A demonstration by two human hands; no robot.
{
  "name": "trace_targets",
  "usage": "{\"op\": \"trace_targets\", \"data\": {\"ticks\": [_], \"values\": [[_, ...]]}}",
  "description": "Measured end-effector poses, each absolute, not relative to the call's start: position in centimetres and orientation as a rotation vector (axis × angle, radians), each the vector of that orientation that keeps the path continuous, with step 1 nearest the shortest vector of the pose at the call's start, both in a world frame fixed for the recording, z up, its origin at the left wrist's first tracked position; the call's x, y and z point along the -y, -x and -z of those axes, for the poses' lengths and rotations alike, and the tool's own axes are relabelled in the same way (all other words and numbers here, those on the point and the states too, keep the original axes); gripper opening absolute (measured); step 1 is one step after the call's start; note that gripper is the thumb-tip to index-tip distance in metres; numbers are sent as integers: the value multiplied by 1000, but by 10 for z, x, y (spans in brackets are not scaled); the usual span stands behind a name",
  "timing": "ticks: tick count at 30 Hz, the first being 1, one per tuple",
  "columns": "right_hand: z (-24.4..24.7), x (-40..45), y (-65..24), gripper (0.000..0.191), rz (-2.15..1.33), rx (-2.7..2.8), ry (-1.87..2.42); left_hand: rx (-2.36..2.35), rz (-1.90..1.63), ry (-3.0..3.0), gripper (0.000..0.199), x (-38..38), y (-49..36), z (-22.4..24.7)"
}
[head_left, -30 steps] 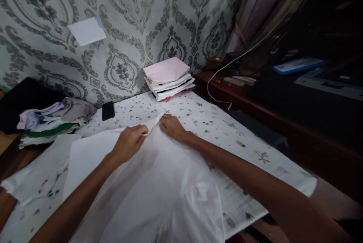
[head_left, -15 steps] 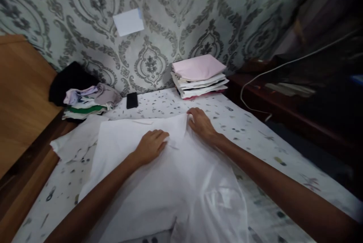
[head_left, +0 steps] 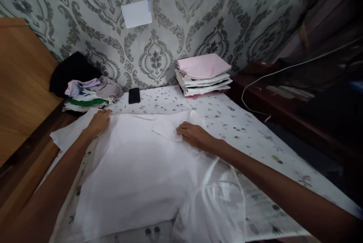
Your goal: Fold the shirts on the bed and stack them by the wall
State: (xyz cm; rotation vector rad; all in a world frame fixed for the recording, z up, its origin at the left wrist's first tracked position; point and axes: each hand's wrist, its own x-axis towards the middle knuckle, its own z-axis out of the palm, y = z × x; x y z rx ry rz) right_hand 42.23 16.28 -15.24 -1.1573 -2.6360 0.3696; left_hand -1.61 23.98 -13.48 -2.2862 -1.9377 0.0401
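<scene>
A white T-shirt [head_left: 141, 175] lies spread on the bed's patterned sheet, its right sleeve [head_left: 167, 127] folded inward over the body. A thin, see-through white part bunches up at its lower right. At the upper left of the shirt, beside the outstretched left sleeve [head_left: 72, 127], my left hand [head_left: 100, 122] is closed on the cloth with its fingers bent together. My right hand [head_left: 195, 136] has curled fingers on the edge of the folded sleeve. Both sets of fingertips are partly hidden against the fabric.
Folded clothes with a pink piece on top [head_left: 204, 67] are stacked by the wall. A looser clothes pile [head_left: 90, 95] and a black phone [head_left: 134, 95] lie at the back left. Wooden furniture [head_left: 25, 84] borders the left; a white cable [head_left: 272, 72] hangs at the right.
My left hand has moved from the shirt's middle to its upper left shoulder. My right hand has come inward and nearer, and the right sleeve now lies folded over the body.
</scene>
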Motion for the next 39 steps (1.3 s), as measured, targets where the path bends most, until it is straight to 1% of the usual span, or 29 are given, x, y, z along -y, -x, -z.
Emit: {"op": "trace_targets", "data": {"ticks": [4,7,9,12,15,19,23,26,28,31,34,36,39], "values": [[155,-169,-427,28,-567,2186,1271,1971,50,2281,34,-235,18,132],[140,-164,-433,23,-630,1908,1264,1951,186,2286,27,-224,16,119],[128,-153,-438,22,-636,1816,1238,1928,257,2301,23,-210,14,107],[115,-125,-446,24,-599,1807,1253,1916,299,2315,17,-180,10,92],[114,-92,-456,27,-535,1909,1277,1917,277,2320,15,-147,13,92],[125,-57,-465,29,-577,2057,1265,1955,159,2376,21,-117,24,112],[134,-44,-470,30,-729,2114,1316,1977,128,2423,23,-105,33,132],[138,-54,-475,29,-882,2033,1354,2011,127,2428,25,-102,37,137],[141,-73,-478,25,-889,1880,1429,2037,152,2398,24,-101,38,137],[143,-114,-481,24,-709,1637,1723,2059,197,2371,23,-100,38,136],[140,-155,-479,25,-486,1553,2004,2065,211,2383,23,-99,36,136],[139,-173,-477,24,-429,1544,2130,2051,212,2404,24,-98,35,135],[143,-188,-475,13,-436,1544,2222,2033,175,2427,27,-95,34,132]]}}
